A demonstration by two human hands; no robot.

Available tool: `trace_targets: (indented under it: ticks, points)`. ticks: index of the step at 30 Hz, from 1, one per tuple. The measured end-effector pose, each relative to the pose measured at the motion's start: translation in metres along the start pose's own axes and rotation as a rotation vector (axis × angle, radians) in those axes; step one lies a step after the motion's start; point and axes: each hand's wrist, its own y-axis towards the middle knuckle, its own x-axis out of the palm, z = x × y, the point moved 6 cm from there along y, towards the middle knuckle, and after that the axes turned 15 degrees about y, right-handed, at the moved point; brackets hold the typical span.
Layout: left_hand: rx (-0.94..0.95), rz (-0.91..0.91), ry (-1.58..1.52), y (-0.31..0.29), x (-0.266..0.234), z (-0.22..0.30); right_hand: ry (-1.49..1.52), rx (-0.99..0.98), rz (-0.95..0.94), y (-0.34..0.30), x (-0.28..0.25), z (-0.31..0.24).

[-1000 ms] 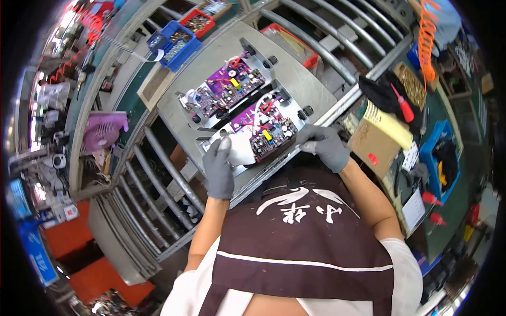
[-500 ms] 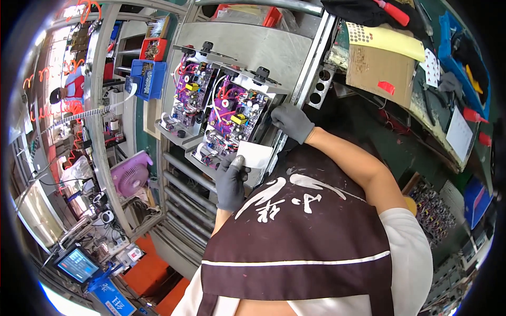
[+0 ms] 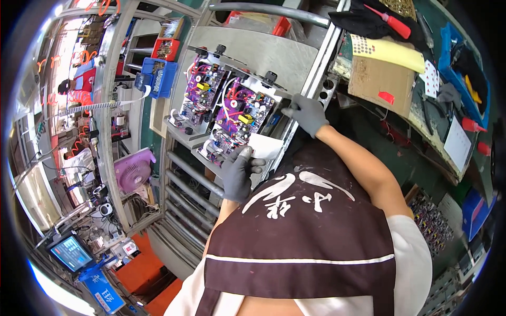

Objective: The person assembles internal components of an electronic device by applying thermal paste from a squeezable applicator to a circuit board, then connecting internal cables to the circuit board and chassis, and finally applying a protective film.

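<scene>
Left hand (image 3: 238,173) and right hand (image 3: 307,114) at the right circuit unit (image 3: 235,113)

At the near left, a lit screen (image 3: 71,253) stands tilted. Farther off and to its right is a purple fan (image 3: 133,173), and beyond that sits a blue bin (image 3: 157,79) of small parts, with a red bin (image 3: 166,49) just behind it. Metal rollers (image 3: 194,173) run below the work area on the left.

On a grey metal plate (image 3: 253,48) rest two units side by side, the left circuit unit (image 3: 199,94) and the right one, each with a purple board, crowded components, loose wires and black knobs toward the far side. The left hand, in a grey glove, is at the near end of the right unit. Its fingers are curled and its thumb is against the corner of a white sheet (image 3: 265,146); I cannot tell whether it grips the sheet. The sheet overlaps the near right corner of that unit.

The right hand, also gloved, is by the right side of the same unit, near the metal rail (image 3: 321,66), fingers bent and close together. Whether it holds anything I cannot tell.

Farther right lies a piece of cardboard (image 3: 379,81) under a yellow sheet (image 3: 390,53), with a red-handled tool (image 3: 396,25) beyond and a blue tray (image 3: 448,55) at the far right.
</scene>
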Motion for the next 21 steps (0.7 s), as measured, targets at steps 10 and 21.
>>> trace_targets:
  ticks: [10,21]
  points:
    - [0.121,-0.155,-0.193,0.006,0.062,0.045,-0.216,-0.799,0.001,-0.060,-0.032,-0.145]
    - [0.305,0.062,0.093,0.016,0.054,0.061,-0.104,-0.933,0.044,-0.056,-0.033,-0.163]
